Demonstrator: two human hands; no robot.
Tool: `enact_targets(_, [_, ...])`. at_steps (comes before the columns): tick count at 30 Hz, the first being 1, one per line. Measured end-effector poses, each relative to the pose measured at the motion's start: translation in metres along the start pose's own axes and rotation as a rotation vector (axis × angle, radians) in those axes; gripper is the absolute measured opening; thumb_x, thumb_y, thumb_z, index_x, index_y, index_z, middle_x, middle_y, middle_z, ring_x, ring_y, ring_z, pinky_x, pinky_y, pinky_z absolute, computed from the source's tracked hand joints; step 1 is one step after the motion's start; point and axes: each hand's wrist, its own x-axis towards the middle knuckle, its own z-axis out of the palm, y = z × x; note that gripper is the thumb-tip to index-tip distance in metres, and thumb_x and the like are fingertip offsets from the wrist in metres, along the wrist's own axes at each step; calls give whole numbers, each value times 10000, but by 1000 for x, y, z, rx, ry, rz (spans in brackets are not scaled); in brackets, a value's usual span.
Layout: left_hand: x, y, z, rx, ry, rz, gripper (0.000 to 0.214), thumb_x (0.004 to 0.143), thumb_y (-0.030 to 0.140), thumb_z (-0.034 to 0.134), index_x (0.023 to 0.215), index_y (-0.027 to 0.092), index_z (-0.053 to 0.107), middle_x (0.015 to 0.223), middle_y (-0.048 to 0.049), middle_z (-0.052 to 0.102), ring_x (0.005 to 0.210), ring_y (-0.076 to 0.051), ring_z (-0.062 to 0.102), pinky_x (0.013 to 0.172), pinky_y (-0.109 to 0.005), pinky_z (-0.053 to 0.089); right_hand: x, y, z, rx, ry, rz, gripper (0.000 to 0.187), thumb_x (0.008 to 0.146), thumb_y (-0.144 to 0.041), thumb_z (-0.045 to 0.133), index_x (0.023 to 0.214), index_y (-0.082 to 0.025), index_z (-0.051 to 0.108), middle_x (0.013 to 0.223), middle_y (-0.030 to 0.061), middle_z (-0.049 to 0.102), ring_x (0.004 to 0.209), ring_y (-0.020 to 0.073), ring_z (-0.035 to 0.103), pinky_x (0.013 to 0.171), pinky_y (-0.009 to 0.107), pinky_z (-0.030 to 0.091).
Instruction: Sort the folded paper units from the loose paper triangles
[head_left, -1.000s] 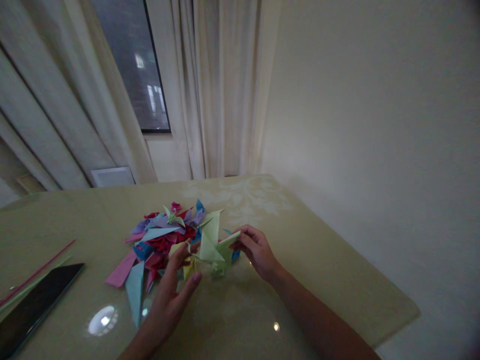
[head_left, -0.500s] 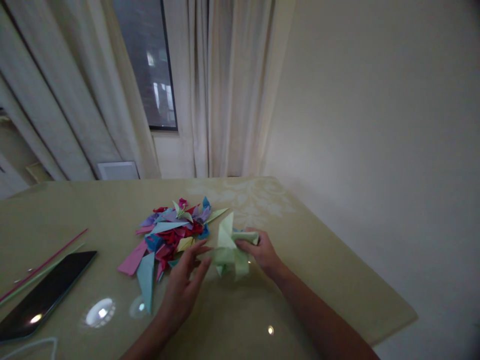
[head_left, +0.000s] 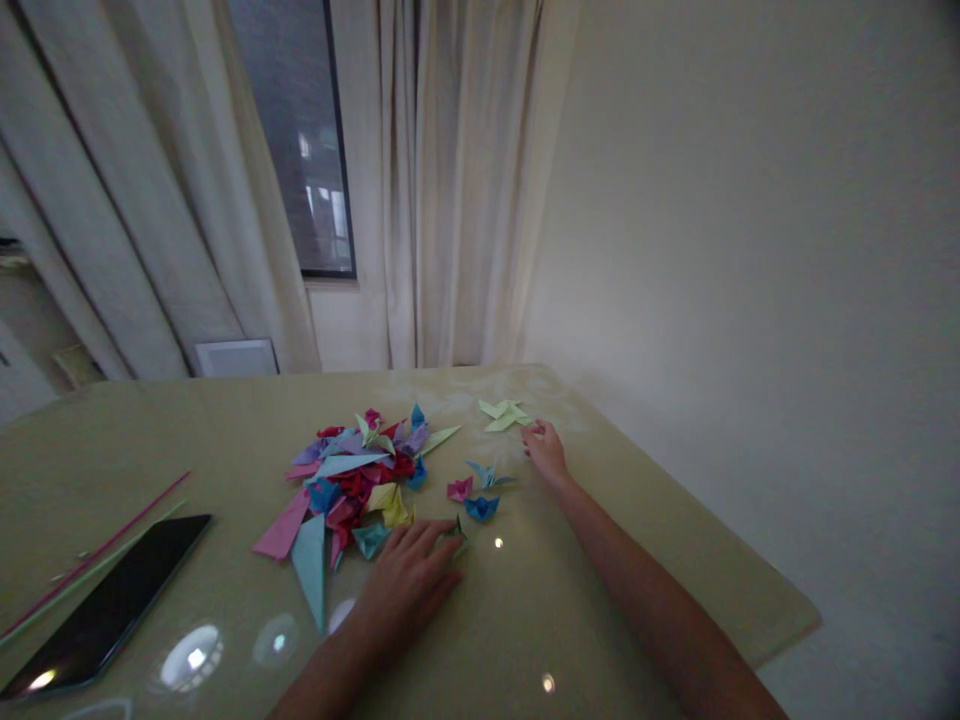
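My right hand (head_left: 545,450) is stretched towards the back right of the table. Its fingertips are closed at the right blade of a pale green paper pinwheel (head_left: 502,414), which lies flat. My left hand (head_left: 416,565) is palm down near the middle, fingers bent round a small green folded paper (head_left: 460,538) that is mostly hidden. Between the hands sit a pink folded paper piece (head_left: 460,489), a blue one (head_left: 481,509) and a light blue paper crane (head_left: 489,476). Left of them spreads a heap of colourful origami (head_left: 352,465), with a yellow piece (head_left: 390,503) at its near side.
A black phone (head_left: 112,600) lies on the left of the glossy table (head_left: 585,580), beside a thin magenta stick (head_left: 97,555) and a pale green one. A wall borders the right side. Curtains (head_left: 472,200) and a window stand behind the table.
The pale green pinwheel went from above the table down onto its far right with my right hand. My left hand moved right and nearer, onto the green piece. Small pieces behind the pinwheel now show.
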Motion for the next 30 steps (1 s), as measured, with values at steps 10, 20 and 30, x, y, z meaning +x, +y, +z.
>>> enact_targets(10, [-2, -13, 5, -10, 31, -52, 197, 1028, 165, 489, 1046, 244, 669, 1013, -39, 747, 923, -209, 714, 835, -332, 560, -62, -2, -15, -329, -459, -556, 336, 814, -425, 827, 991, -208, 641, 917, 25, 685, 816, 184, 603, 752, 289, 475])
enact_targets(20, [-1, -17, -4, 6, 128, -78, 253, 1048, 279, 487, 1201, 250, 687, 1187, -88, 746, 1051, -224, 724, 919, -355, 592, -66, -9, -14, -476, -482, -830, 135, 1023, -229, 577, 978, -227, 704, 952, 65, 726, 911, 230, 622, 865, 351, 469])
enact_targets(30, [1, -15, 7, 0, 62, -3, 281, 1036, 220, 501, 1198, 265, 727, 1127, -67, 784, 1017, -225, 740, 921, -366, 602, -44, -14, -38, -1026, -223, -644, 288, 994, -113, 536, 1184, -210, 729, 1150, 149, 721, 1103, 307, 601, 971, 423, 437])
